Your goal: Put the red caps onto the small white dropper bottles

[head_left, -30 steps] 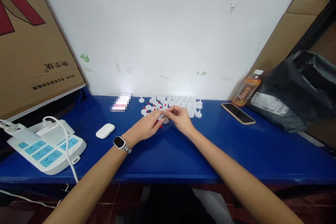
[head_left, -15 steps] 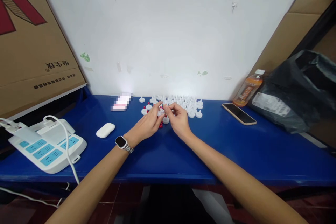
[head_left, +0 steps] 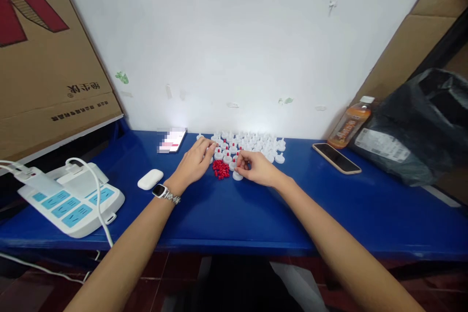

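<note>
Fingertips of my right hand (head_left: 254, 165) are pinched at the top of a white nozzle cap (head_left: 238, 176), which stands at the near side of the group. My left hand (head_left: 197, 158) hovers at the left of the caps with its fingers loosely curved and apart, and nothing visible in them. Between my hands lies a pile of small red tips (head_left: 221, 169). Just behind the pile stand several white caps with red tips on their nozzles (head_left: 227, 158). Farther back and right, many plain white nozzle caps (head_left: 256, 144) crowd together against the wall.
On the left are a power strip (head_left: 73, 212) with cables, a white earbud case (head_left: 150, 179) and a lit phone (head_left: 175, 140). A second phone (head_left: 336, 158), an orange drink bottle (head_left: 350, 124) and a dark plastic bag (head_left: 413, 131) sit at the right.
My hands have moved apart. The left went left, and the right came down toward the near side, onto a white cap. The red pile now shows between them.
</note>
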Tool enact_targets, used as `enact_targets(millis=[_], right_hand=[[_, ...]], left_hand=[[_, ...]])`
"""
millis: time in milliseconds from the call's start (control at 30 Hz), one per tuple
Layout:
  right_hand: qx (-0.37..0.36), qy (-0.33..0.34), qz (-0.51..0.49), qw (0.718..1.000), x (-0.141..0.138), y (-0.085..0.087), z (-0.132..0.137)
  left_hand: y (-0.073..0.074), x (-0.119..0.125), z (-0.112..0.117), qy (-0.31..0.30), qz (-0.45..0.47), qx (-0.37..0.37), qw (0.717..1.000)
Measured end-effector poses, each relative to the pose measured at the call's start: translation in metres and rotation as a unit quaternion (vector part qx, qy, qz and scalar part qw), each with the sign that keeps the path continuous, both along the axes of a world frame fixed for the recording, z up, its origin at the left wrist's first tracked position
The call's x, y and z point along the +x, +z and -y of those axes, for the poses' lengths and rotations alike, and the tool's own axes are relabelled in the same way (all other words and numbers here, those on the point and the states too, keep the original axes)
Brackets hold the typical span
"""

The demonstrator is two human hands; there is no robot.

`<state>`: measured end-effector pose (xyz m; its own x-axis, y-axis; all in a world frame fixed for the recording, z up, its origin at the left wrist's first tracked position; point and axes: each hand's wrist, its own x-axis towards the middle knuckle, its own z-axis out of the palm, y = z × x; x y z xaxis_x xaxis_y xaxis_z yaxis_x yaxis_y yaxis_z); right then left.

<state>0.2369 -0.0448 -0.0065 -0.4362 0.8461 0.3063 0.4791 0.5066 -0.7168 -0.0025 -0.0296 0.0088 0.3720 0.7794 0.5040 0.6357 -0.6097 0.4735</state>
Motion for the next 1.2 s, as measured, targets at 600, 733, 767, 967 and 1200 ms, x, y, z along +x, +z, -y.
enact_targets(millis=[600, 733, 767, 967, 1200], right_hand=[[0.172, -0.173, 0.041, 0.969, -0.023, 0.020, -0.024], [0.137, -0.136, 0.150, 0.970, -0.056, 0.040, -0.075], [0.131, -0.138, 0.193, 0.962, -0.064, 0.043, -0.089], [0.077, -0.174, 0.325, 0.926, -0.103, 0.041, -0.144], [0.080, -0.182, 0.270, 0.942, -0.101, 0.047, -0.137]], left_hand=[[-0.015, -0.021, -0.025, 0.130, 0.078, 0.002, 0.988], [-0.020, -0.026, -0.030, 0.146, 0.088, -0.019, 0.985], [-0.021, -0.027, -0.030, 0.147, 0.088, -0.023, 0.985], [-0.023, -0.029, -0.031, 0.150, 0.068, -0.028, 0.986], [-0.020, -0.026, -0.030, 0.129, 0.073, -0.004, 0.989]])
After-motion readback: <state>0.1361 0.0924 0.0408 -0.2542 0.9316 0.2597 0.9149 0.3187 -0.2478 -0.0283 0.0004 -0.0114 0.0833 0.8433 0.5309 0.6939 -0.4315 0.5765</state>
